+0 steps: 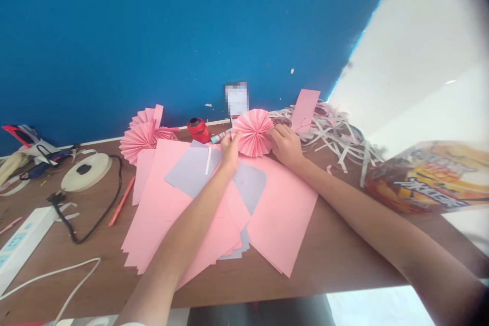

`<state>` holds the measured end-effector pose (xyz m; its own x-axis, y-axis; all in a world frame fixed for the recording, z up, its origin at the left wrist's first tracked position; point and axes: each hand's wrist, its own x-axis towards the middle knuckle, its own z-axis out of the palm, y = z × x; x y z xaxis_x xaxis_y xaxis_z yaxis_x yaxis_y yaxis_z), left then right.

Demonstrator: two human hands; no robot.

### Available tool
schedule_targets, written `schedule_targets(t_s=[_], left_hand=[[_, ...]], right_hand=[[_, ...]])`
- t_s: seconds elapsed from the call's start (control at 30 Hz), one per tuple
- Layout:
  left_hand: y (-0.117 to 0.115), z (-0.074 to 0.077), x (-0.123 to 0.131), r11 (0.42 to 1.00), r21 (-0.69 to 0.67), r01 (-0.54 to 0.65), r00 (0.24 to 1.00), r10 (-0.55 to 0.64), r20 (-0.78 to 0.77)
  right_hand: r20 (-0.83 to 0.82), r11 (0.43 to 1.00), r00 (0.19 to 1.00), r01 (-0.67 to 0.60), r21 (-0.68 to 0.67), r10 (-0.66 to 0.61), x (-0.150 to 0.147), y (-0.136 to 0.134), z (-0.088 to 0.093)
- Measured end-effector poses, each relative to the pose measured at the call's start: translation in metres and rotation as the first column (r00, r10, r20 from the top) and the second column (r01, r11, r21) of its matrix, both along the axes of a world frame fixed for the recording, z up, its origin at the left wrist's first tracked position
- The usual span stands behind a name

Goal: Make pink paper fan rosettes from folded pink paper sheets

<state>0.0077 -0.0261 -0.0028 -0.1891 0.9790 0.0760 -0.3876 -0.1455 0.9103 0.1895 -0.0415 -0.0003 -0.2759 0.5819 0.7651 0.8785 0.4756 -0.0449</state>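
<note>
A round, pleated pink paper fan (255, 132) is held up over the paper sheets, its folds spreading from the middle. My left hand (230, 150) grips its left edge between thumb and fingers. At the right edge, my right hand (286, 145) pinches the folds, fingers closed. Beneath my forearms lie pink sheets (183, 234) and grey-purple sheets (187, 175), overlapping, with a thin white strip (208, 161) on top. Just left of my left hand lies a teal-and-white tube (219, 137).
More folded pink fans (137, 142) rest at the left by a red container (198, 130). Paper strips (340, 132) heap at the right near a snack bag (431, 178). On the left are a white reel (86, 171), a red pen (122, 201), a power strip (25, 244) and a black cable (95, 229).
</note>
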Motion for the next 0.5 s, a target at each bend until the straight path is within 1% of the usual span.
schedule_targets(t_s=[0.17,0.27,0.33,0.43,0.5], left_hand=[[0.0021,-0.002,-0.0013,0.996,0.086,0.011,0.998,-0.005,-0.062],[0.0034,-0.004,-0.0023,0.995,0.1,0.0,0.998,0.007,-0.07],[0.0038,-0.0041,-0.0025,0.996,0.089,-0.005,0.999,0.009,-0.04],[0.0033,-0.0001,-0.0016,0.997,0.079,-0.011,0.999,0.007,0.046],[0.0023,0.0048,-0.0003,1.0,0.002,0.029,0.995,-0.029,0.099]], right_hand=[[-0.011,0.999,0.999,-0.035,-0.042,0.035,-0.0004,0.0,-0.0008],[-0.027,0.995,0.997,-0.076,-0.058,0.074,-0.0012,0.0005,-0.002],[-0.051,0.992,0.994,-0.104,-0.067,0.1,-0.0021,0.0008,-0.0029],[-0.078,0.99,0.99,-0.126,-0.061,0.121,-0.0035,0.0011,-0.0036],[-0.089,0.991,0.989,-0.126,-0.051,0.121,-0.0042,0.0007,-0.0031]])
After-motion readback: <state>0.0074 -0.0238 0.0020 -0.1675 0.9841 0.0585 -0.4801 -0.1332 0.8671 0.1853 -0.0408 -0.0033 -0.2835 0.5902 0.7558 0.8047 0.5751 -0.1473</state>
